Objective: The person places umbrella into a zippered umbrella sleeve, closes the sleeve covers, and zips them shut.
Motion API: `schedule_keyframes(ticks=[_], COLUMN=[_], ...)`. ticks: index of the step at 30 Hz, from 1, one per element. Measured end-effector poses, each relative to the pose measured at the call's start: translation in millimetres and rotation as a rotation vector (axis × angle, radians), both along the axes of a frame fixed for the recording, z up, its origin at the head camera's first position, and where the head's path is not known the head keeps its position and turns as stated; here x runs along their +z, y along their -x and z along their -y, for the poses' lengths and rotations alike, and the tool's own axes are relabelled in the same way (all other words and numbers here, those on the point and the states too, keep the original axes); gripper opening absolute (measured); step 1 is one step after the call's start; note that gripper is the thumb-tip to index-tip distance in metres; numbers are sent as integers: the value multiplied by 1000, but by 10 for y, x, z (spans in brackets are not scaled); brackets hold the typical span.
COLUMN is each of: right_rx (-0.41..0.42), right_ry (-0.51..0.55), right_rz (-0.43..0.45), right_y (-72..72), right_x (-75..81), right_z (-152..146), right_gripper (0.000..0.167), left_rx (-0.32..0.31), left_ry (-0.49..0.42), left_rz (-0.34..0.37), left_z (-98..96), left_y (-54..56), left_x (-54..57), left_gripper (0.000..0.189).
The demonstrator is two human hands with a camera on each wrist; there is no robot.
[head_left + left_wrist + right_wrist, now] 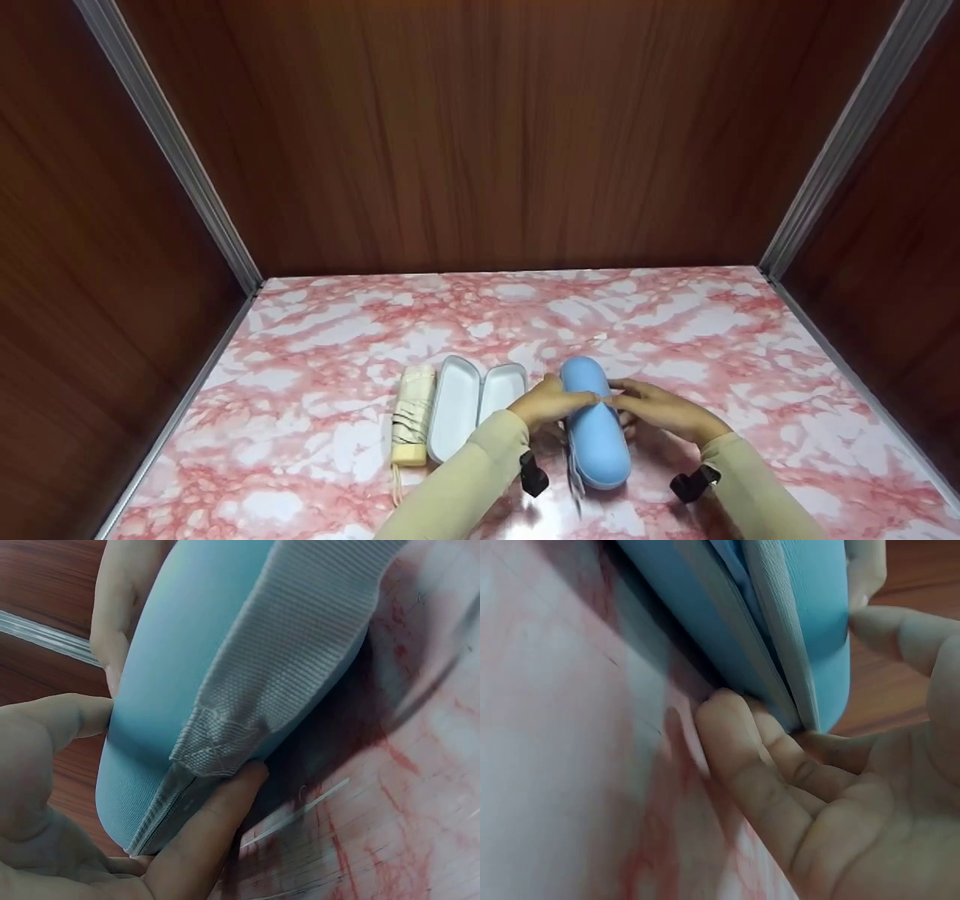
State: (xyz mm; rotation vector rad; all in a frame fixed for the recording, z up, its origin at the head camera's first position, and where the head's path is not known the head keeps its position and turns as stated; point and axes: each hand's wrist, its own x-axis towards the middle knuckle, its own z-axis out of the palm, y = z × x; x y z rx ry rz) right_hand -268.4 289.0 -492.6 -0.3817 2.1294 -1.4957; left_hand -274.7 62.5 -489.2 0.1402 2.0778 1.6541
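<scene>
A long rounded blue zip case (600, 454) lies lengthwise between both hands. My left hand (551, 405) grips its left side, thumb on top and fingers low along the seam. From the other side my right hand (667, 411) holds it, with the thumb on top meeting the left thumb. In the left wrist view a grey fabric strap (277, 645) is stitched on next to the zip. The right wrist view shows the grey edging (784, 622) parted from the lower half by a narrow dark gap, with fingertips (724, 709) under the lower half. The case's inside is hidden.
Left of the hands lies an open white hinged case (454, 409), partly covered by the left forearm. Beside it is a cream folded umbrella (414, 409) with a yellow handle and cord. The red-and-white marbled tabletop (315, 420) is enclosed by brown wood-grain panels (480, 135).
</scene>
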Motion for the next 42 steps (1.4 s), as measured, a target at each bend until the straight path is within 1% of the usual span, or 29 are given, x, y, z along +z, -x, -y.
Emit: schedule_keyframes(ticks=[2,4,7,10,13,19,23,29,33,35,36,39,42], right_rx=[-18,-54,-114,-163,-177,-168,-148,-133,-92,-71,-60,-68,-101], right_ry=[11,7,-34,-61,-69,-44,-48,-108,-134,-152,-155,-168,-180], right_rz=[-16,-48,-100,-110,-98,-77,-107,-158,-194,-224,-235,-243,-253], right_y=[24,60,128,211,289,450,532,608,678,714,731,766,783], right_x=[5,13,35,51,56,16,-15,-15,-17,-20,-21,-25,-37], right_z=[-15,-9,27,71,101,175,240,324,379,404,417,451,478], right_gripper=[67,60,53,51,50,48,47,52,51,50,50,48,44], left_rx=[4,7,7,-1,-8,-22,-21,-22,-39,-44,-49,-70,-85], left_ry=[9,17,35,65,94,79,56,59,54,59,64,62,46], left_rz=[-1,-7,-23,-49,-69,-57,-53,-58,-82,-86,-99,-133,-171], left_z=[2,2,-2,-3,1,6,11,14,18,19,18,14,8], left_y=[-2,-1,-1,-6,-12,-15,-13,-12,1,5,9,14,22], left_x=[3,2,4,14,30,47,50,37,32,31,30,26,14], left_gripper=[78,80,84,87,90,89,85,82,75,76,76,75,70])
